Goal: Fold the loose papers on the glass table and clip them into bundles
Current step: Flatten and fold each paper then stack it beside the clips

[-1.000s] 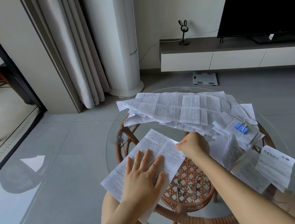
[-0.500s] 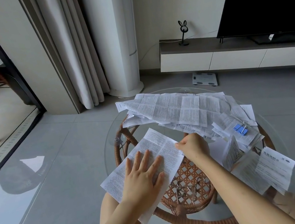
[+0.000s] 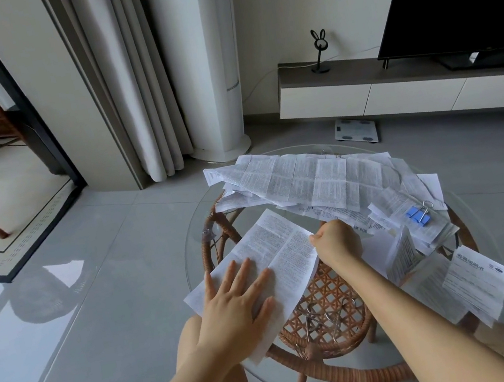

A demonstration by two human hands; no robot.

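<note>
A printed sheet (image 3: 274,247) lies at the near left of the round glass table (image 3: 194,251). My left hand (image 3: 236,308) presses flat on its near half with fingers spread. My right hand (image 3: 337,243) is curled in a fist at the sheet's right edge; I cannot tell if it pinches the paper. A heap of loose printed papers (image 3: 316,179) covers the far side of the table. At the right, a folded bundle (image 3: 431,223) carries a blue binder clip (image 3: 418,215).
More folded sheets (image 3: 475,282) lie at the table's near right. Under the glass sits a rattan base (image 3: 329,315) with spare metal clips (image 3: 320,317) on its shelf. A TV stand (image 3: 394,88), a white column, curtains and a scale stand beyond. My knees are under the table.
Almost nothing has moved. Both hands stay on the printed sheet; the view has shifted slightly.
</note>
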